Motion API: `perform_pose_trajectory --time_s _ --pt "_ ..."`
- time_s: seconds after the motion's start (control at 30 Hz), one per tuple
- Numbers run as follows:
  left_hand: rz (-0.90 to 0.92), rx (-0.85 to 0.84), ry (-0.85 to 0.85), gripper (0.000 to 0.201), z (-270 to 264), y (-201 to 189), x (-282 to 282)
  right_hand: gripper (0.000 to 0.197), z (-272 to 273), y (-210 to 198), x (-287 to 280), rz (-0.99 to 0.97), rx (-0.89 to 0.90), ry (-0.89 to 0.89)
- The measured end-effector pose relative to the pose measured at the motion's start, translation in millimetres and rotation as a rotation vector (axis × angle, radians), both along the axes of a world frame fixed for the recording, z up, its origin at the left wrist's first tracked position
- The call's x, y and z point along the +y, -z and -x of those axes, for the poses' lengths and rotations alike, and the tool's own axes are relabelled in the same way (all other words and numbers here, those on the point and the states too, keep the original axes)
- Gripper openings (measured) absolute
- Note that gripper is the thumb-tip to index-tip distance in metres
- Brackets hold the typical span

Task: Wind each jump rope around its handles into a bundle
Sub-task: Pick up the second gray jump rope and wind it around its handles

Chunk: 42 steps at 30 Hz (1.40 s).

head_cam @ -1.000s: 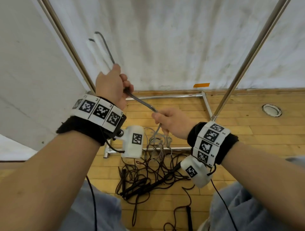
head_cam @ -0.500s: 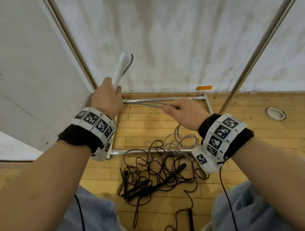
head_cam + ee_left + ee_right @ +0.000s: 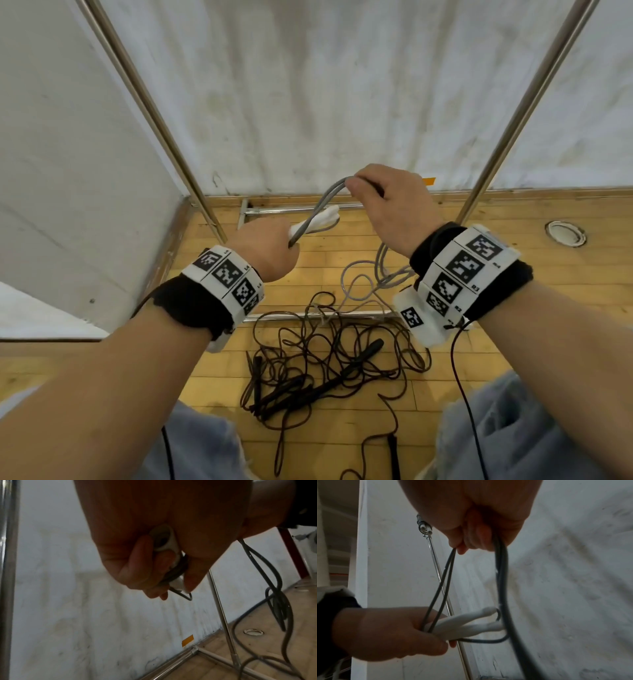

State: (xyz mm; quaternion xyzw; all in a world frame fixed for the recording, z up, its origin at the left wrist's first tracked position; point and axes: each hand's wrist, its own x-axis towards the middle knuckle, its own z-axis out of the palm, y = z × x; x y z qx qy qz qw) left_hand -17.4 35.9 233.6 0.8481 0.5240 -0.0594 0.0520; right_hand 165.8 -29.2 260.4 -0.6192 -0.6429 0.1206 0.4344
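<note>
Above wooden floor [image 3: 479, 342], grey rope [image 3: 318, 212] loops white handles [image 3: 325, 219].

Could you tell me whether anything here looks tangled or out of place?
Yes: the black jump ropes lie in a knotted heap on the wooden floor, cords looped over their handles, and the slack of the grey rope being wound trails down into that heap.

The floor [image 3: 479, 246] is varnished wood strips with a light sheen. The frame poles [image 3: 534, 99] are shiny bare metal. The backdrop [image 3: 325, 85] is matt white cloth, wrinkled and smudged. The handles [image 3: 465, 626] look like smooth matt white plastic; the grey rope [image 3: 502, 574] is smooth and slightly glossy.
</note>
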Motion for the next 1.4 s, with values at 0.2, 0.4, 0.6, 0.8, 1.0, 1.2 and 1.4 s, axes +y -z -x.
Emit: perform_pose_trajectory --time_s 0.2,0.4,0.6,0.8,1.0,1.2,1.4 --pt "0.051 -0.01 0.16 0.009 -6.1 -1.1 -14.6 0.03 -15.8 -0.5 7.8 0.029 -0.048 0.138" --pt "0.156 -0.435 0.286 0.026 7.6 -27.2 -14.0 0.039 -39.5 0.1 15.2 0.187 0.132 0.126" --pt "0.308 -0.974 0.123 0.016 8.5 -41.6 -17.9 0.032 -26.9 11.1 12.5 0.32 0.168 -0.001" --pt "0.169 -1.154 -0.054 0.013 5.4 -42.1 -9.2 0.024 9.7 18.7 0.6 0.34 -0.031 -0.128" --pt "-0.089 -1.023 -0.038 0.013 4.1 -35.0 -1.6 0.031 46.0 21.9 -10.1 0.435 -0.119 -0.256" --pt "-0.112 -0.587 -0.145 0.023 15.8 -22.4 13.2 0.029 30.6 6.1 -4.0 0.359 -0.093 -0.092" --pt "-0.107 -0.442 -0.035 0.039 1.4 -4.7 3.5 0.034 42.6 -11.4 -14.4 0.296 0.039 -0.253"
